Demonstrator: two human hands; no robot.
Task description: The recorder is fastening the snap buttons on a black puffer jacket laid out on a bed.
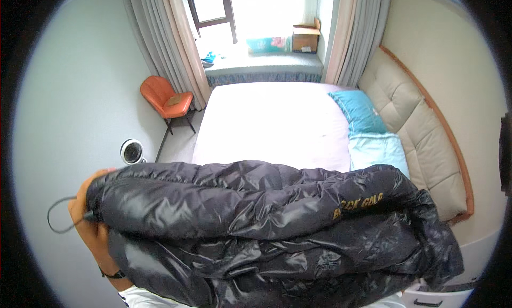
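Observation:
A shiny black puffer jacket (256,223) stretches sideways across the lower part of the head view, bulky and creased, with gold lettering on its right part. My left hand (88,204) is closed around the jacket's left end, some fingers tucked behind the fabric. From that end a thin dark cord loop (52,215) sticks out to the left. A dark band sits on my left wrist. My right hand is hidden by the jacket.
Beyond the jacket stands a bed (272,116) with a pale sheet, teal pillows (360,112) and a padded headboard (421,127) on the right. An orange chair (166,97) and a round white fan-like device (132,151) are at left. A white drawer unit (437,298) is at lower right.

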